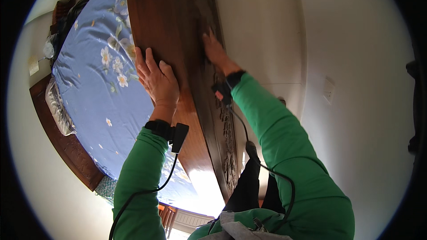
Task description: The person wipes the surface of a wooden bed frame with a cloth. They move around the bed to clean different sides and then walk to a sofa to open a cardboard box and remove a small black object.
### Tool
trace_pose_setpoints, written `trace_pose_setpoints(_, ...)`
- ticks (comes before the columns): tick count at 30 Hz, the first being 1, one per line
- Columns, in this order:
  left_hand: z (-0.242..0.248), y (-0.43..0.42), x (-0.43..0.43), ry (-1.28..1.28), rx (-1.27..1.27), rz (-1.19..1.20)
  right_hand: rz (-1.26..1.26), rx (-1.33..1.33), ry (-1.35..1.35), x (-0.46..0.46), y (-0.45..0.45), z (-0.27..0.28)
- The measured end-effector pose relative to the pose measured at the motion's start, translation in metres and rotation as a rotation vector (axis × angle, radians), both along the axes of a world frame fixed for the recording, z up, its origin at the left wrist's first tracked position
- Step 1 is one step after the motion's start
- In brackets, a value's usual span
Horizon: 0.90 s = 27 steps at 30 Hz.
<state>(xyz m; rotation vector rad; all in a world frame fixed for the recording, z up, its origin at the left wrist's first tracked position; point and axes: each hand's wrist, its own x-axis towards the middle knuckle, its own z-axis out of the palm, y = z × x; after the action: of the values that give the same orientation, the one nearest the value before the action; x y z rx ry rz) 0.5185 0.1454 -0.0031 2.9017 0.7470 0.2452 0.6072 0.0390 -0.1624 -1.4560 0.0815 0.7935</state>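
Observation:
My left hand [159, 78] lies flat on the broad top of a polished brown wooden footboard [160, 16], fingers spread and the fingertips at its inner edge. Beyond that edge is a bed covered with a blue floral sheet [90, 83]. My right hand [215, 50] is against the footboard's outer side, above its carved panel [230, 160]. Blur and dark shadow at its palm hide whether it holds anything. Each wrist wears a black strap with a small device and a cable.
Right of the footboard runs a strip of pale floor [263, 40], then a white wall with a socket plate [328, 90]. A carved wooden headboard [63, 133] and a pillow [58, 106] are at the far left. My legs [248, 183] stand close to the footboard.

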Motion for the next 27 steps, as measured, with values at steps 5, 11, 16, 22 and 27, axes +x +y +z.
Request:
trace_pose_setpoints(5, -0.003, 0.001, -0.002, -0.020, 0.000, -0.006, -0.018, -0.015, -0.289, -0.035, -0.001, -0.047)
trace_pose_setpoints(11, -0.006, 0.000, -0.001, -0.038, 0.041, 0.008, 0.057, -0.075, -0.372, -0.250, -0.084, -0.080)
trace_pose_setpoints(16, -0.005, 0.000, -0.001, -0.025, 0.044, 0.014, 0.114, -0.203, 0.044, -0.330, -0.110, -0.072)
trace_pose_setpoints(22, -0.004, -0.001, 0.000, 0.003, 0.036, 0.027, -0.163, -0.116, -0.085, -0.132, -0.021, -0.086)
trace_pose_setpoints(27, -0.006, 0.002, -0.001, -0.025, 0.008, 0.007, -0.146, -0.060, -0.084, -0.009, 0.015, -0.076)
